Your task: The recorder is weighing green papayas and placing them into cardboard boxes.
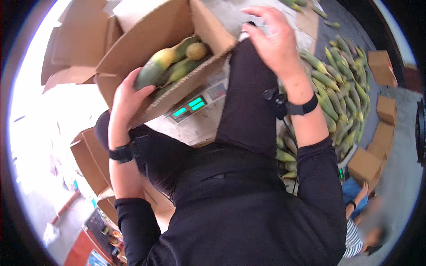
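My left hand (132, 91) grips the near end of a long green-and-yellow vegetable (155, 66) inside an open cardboard box (120, 46), among several others like it. The box stands over a digital scale (191, 108) with glowing green displays. My right hand (273, 48) is raised beside the box's right edge, over my black-clad knee, with fingers curved and apart and no vegetable in it. A large heap of similar vegetables (337, 91) lies to my right on a dark sheet.
More cardboard boxes (73, 44) sit at upper left and left; others (381, 66) line the heap's right side. A co-worker in a striped top (353, 237) reaches to a box at lower right, near another scale display (341, 174). Another person (116, 244) is partly visible at lower left.
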`<state>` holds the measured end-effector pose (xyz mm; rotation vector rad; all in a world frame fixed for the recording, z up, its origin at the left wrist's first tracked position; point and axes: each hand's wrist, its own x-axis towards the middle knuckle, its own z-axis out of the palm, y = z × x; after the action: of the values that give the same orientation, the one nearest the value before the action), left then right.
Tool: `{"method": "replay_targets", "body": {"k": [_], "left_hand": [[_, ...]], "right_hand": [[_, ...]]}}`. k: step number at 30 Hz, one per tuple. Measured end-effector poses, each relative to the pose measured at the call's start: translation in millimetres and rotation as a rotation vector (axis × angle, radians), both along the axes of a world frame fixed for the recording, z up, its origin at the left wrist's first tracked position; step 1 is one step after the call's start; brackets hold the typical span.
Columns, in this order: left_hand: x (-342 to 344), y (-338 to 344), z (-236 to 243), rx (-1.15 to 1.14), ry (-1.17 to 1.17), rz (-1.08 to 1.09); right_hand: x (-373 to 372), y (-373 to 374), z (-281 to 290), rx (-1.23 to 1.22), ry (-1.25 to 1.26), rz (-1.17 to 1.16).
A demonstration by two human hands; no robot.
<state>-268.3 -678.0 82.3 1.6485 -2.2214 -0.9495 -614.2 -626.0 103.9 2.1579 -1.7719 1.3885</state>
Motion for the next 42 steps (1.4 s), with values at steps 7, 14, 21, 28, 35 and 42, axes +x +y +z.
{"method": "replay_targets", "body": {"k": [7,14,21,28,35,42], "left_hand": [[10,-4,-25,0.014,-0.083,0.018],[6,9,-12,0.013,0.010,0.023],[-1,31,-8,0.064,0.085,0.091],[-6,36,-8,0.003,0.169,0.127],[-5,36,-7,-0.029,0.136,0.109],[-6,36,-10,-0.020,0.183,0.129]], "right_hand": [[-114,126,-99,0.521,-0.208,-0.433],[-113,269,-235,1.152,-0.098,-0.589],[-64,328,-300,1.417,-0.145,-0.529],[-25,301,-289,1.468,-0.157,-0.362],[-35,316,-329,1.245,-0.263,-0.211],[-74,323,-303,1.290,0.297,-0.351]]}}
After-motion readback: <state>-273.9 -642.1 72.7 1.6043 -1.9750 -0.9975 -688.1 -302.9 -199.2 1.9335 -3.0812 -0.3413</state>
